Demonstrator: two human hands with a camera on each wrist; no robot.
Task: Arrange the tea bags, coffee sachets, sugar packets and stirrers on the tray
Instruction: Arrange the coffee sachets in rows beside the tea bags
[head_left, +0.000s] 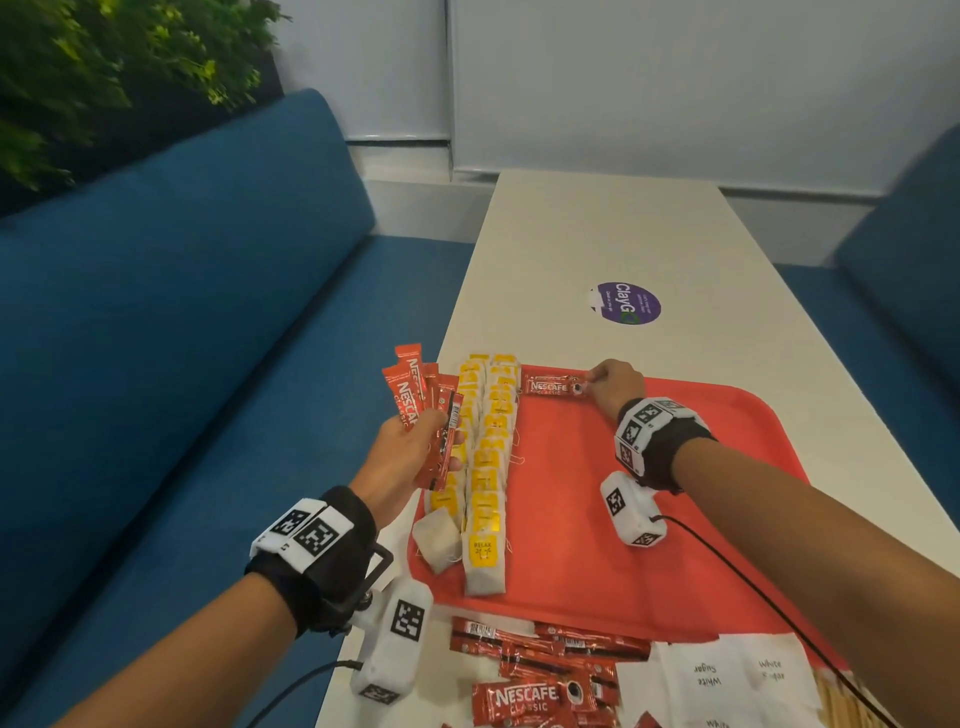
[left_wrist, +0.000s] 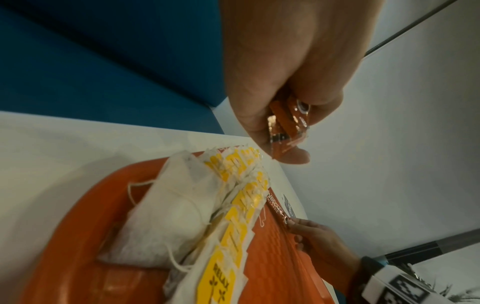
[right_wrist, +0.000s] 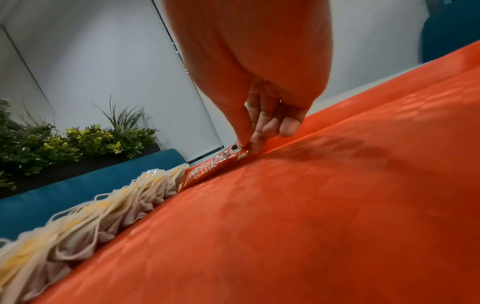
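Right hand (head_left: 615, 384) is pinching one end of a single red Nescafé coffee sachet (head_left: 556, 387), which is lying flat along the far edge of the red tray (head_left: 675, 519), its other end just beside the tea bags (head_left: 485, 467). Left hand (head_left: 410, 452) is gripping a fanned bunch of red coffee sachets (head_left: 421, 410), hovering over the tray's left side. Those yellow-tagged tea bags are lying in two overlapping rows running near to far down the tray's left part. More loose sachets (head_left: 540, 670) and white sugar packets (head_left: 732, 675) are lying on the white table (head_left: 597, 234) near the tray's near edge.
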